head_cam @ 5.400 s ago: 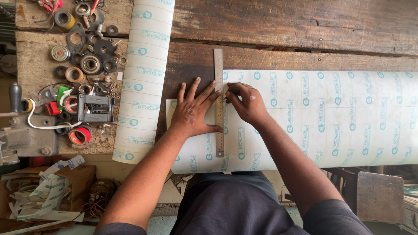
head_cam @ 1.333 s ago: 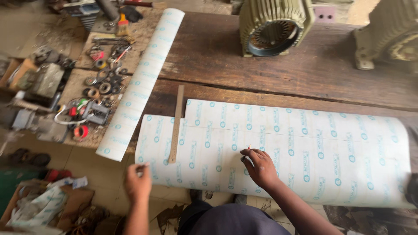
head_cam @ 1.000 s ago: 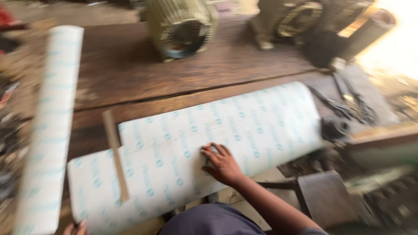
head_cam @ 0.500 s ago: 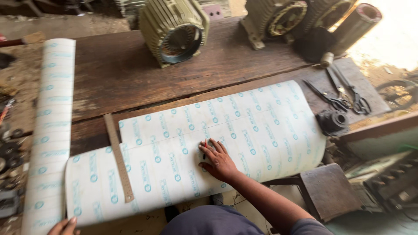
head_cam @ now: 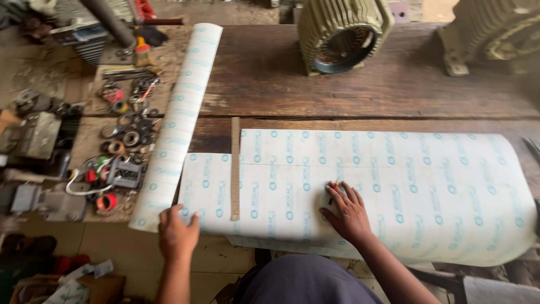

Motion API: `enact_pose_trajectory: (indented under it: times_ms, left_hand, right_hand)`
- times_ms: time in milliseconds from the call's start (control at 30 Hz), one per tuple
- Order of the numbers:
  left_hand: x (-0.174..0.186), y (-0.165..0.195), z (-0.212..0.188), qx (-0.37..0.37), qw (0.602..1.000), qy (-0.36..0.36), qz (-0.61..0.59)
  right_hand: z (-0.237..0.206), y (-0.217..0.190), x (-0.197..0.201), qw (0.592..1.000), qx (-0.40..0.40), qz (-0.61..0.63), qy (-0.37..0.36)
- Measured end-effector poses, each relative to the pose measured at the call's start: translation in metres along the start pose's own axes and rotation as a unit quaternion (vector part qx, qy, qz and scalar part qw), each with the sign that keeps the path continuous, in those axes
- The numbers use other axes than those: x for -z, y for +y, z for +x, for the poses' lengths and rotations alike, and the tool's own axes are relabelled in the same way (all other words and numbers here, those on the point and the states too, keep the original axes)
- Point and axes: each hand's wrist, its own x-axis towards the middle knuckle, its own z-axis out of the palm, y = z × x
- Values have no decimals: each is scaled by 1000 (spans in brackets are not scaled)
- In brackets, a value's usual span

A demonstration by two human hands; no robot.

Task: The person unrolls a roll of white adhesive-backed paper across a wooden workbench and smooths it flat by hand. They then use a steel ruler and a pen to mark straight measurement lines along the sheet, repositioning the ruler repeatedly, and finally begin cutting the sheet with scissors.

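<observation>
A wide white sheet (head_cam: 405, 186) printed with blue dots lies across the wooden workbench (head_cam: 337, 95), curling up at its right end. A metal ruler (head_cam: 235, 169) lies across the sheet near its left end. My right hand (head_cam: 347, 209) rests flat on the sheet's middle, holding a thin red and black pen (head_cam: 333, 190) between its fingers. My left hand (head_cam: 176, 232) grips the near left edge of the sheet, fingers curled over it.
A rolled strip of the same printed sheet (head_cam: 179, 121) lies diagonally left of the ruler. Bearings, rings and small parts (head_cam: 121, 141) clutter the bench's left side. Two electric motor housings (head_cam: 342, 34) stand at the back. Floor clutter lies at lower left.
The view swung right, then back left. My left hand came up from below the bench onto the sheet's near left edge. My right hand stayed on the sheet.
</observation>
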Motion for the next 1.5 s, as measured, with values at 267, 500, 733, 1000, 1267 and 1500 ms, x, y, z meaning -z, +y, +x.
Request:
enact_pose_trajectory:
  times_ms: [267, 500, 733, 1000, 1267, 1500]
  left_hand:
    - [-31, 19, -15, -123, 986, -75, 80]
    - [-44, 40, -25, -238, 969, -36, 46]
    - [-81, 50, -28, -305, 948, -41, 80]
    - [-153, 130, -30, -195, 951, -187, -151]
    - [-171, 172, -31, -181, 945, -159, -222]
    - [-189, 189, -25, -192, 935, -144, -260]
  right_hand:
    - [0, 6, -11, 998, 1, -55, -5]
    - [11, -17, 3, 999, 23, -41, 18]
    - [-5, 35, 29, 982, -14, 21, 185]
    - [-82, 205, 134, 884, -276, -124, 357]
    - [-71, 235, 82, 972, -169, -1, 164]
    - [-10, 260, 101, 973, -156, -12, 170]
